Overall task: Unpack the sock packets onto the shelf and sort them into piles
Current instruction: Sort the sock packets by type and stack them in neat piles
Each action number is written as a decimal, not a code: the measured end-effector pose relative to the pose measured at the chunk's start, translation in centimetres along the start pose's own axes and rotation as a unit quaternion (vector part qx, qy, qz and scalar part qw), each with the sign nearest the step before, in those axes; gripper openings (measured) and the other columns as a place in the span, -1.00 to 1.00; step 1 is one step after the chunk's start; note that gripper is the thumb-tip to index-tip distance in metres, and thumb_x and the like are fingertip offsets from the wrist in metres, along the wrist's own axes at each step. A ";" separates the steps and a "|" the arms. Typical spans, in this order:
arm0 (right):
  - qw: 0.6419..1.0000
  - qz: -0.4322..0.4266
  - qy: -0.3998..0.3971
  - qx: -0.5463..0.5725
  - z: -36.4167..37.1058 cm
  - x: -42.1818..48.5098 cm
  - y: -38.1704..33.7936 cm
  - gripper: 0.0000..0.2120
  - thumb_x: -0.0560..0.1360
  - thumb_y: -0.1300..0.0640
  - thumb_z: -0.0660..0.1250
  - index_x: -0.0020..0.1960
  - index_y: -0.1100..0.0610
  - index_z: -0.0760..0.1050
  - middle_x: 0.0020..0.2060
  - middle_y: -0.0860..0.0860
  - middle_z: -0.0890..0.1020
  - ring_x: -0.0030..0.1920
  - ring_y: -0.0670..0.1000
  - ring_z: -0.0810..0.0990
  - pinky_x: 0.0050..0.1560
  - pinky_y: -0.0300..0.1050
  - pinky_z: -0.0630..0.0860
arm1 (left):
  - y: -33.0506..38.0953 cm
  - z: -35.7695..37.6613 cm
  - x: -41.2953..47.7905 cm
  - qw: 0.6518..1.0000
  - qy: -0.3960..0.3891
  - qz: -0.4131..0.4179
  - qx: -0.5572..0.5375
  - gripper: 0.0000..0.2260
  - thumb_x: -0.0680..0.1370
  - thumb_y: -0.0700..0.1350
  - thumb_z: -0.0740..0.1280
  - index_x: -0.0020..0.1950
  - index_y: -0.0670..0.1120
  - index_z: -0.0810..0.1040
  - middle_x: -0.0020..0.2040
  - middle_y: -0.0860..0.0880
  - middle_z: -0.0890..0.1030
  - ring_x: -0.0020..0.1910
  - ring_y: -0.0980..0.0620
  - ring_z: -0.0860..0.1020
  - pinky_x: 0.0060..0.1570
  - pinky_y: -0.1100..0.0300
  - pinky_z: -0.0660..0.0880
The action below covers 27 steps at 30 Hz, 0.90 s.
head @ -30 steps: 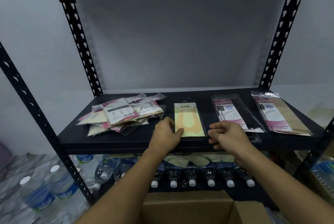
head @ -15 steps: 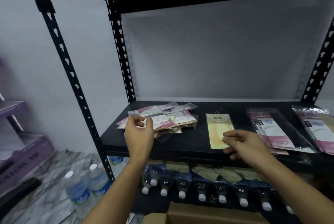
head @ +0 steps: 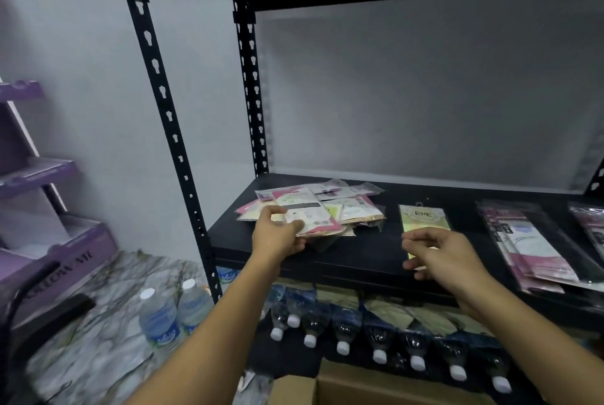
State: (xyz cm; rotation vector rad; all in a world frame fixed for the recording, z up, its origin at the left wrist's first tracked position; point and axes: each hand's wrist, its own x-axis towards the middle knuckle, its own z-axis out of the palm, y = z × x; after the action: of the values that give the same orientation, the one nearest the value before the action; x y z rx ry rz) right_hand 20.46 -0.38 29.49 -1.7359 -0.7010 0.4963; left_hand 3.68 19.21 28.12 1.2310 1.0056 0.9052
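One camera, worn on the head, looks forward and down at the black shelf [head: 359, 260] from close, at about arm's reach, slightly from the left.

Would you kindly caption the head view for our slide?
Left hand grips a packet atop the unsorted pile; right hand hovers open over the yellow packet.

Water bottles [head: 343, 326] under shelf, two more [head: 173, 314] on marble floor [head: 98, 355] — cardboard box [head: 359, 388], purple rack [head: 36, 175] left.
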 end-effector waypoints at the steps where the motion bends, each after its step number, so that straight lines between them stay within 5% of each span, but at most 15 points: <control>1: 1.000 -0.001 -0.002 0.001 0.2 0.0 -0.1 -0.93 0.52 0.24 0.35 -0.02 0.15 0.59 -0.07 0.11 0.63 -0.25 0.06 0.67 -0.30 -0.11 0.56 | 0.0 -0.5 -0.5 1.000 -0.015 0.013 0.002 -0.82 0.54 -0.24 0.38 0.10 -0.07 0.51 0.02 -0.21 0.63 -0.26 -0.07 0.64 -0.29 0.15 0.60; 3: 1.000 -0.006 -0.008 0.004 0.7 -0.2 -0.4 -0.93 0.52 0.25 0.35 -0.03 0.14 0.60 -0.07 0.11 0.63 -0.26 0.05 0.67 -0.31 -0.12 0.56 | 0.1 -1.7 -1.1 0.999 -0.032 0.041 0.015 -0.88 0.58 -0.23 0.30 0.08 -0.11 0.59 0.05 -0.15 0.62 -0.11 -0.08 0.64 -0.23 0.15 0.61; 8: 1.000 -0.016 -0.012 0.011 1.5 -0.7 -1.2 -0.91 0.53 0.25 0.33 -0.03 0.14 0.59 -0.08 0.11 0.62 -0.27 0.03 0.66 -0.33 -0.16 0.54 | 1.0 -4.5 -3.0 0.991 -0.099 0.093 0.006 -0.62 0.51 -0.35 0.10 0.01 -0.10 0.69 0.16 -0.15 0.62 0.11 -0.18 0.59 0.03 -0.07 0.59; 13: 1.000 -0.025 -0.012 0.014 1.8 -0.9 -1.5 -0.90 0.53 0.28 0.32 -0.04 0.14 0.60 -0.07 0.12 0.63 -0.29 0.02 0.66 -0.33 -0.16 0.53 | 2.0 -6.1 -5.3 0.956 -0.258 0.123 0.071 -0.55 0.39 -0.30 0.24 0.26 -0.11 0.58 0.17 -0.05 0.65 0.08 -0.04 0.63 0.06 0.03 0.59; 17: 0.999 -0.038 -0.019 -0.002 2.0 -1.2 -1.8 -0.85 0.52 0.32 0.32 0.01 0.14 0.59 -0.06 0.14 0.63 -0.28 0.01 0.66 -0.32 -0.17 0.55 | 2.6 -5.5 -6.2 0.932 -0.229 0.225 0.166 -0.63 0.45 -0.44 0.39 0.17 -0.11 0.60 0.13 0.00 0.65 0.12 0.08 0.63 0.10 0.08 0.60; 23: 0.983 -0.136 -0.039 -0.116 1.8 -1.9 -1.7 -0.53 0.37 0.31 0.50 0.18 -0.04 0.51 0.08 -0.06 0.55 -0.06 -0.09 0.55 -0.15 -0.29 0.50 | 4.0 -3.6 -7.5 0.949 -0.148 0.272 0.060 -0.78 0.47 -0.36 0.42 0.00 -0.08 0.67 -0.10 0.03 0.71 -0.12 0.08 0.66 -0.14 0.26 0.56; 27: 0.969 -0.203 -0.016 -0.143 1.4 -2.8 -2.0 -0.50 0.31 0.16 0.57 0.15 -0.14 0.48 0.08 -0.20 0.47 0.05 -0.22 0.45 -0.05 -0.41 0.35 | 5.5 -1.8 -8.7 0.945 -0.143 0.292 0.027 -0.85 0.46 -0.26 0.46 -0.11 -0.01 0.68 -0.22 -0.08 0.69 -0.27 0.07 0.64 -0.29 0.25 0.54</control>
State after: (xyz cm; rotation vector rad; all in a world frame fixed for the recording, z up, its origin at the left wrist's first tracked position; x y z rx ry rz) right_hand 17.12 -0.90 30.97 -1.7861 -1.1647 0.1434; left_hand -0.83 12.26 34.50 1.6947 0.4321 1.1106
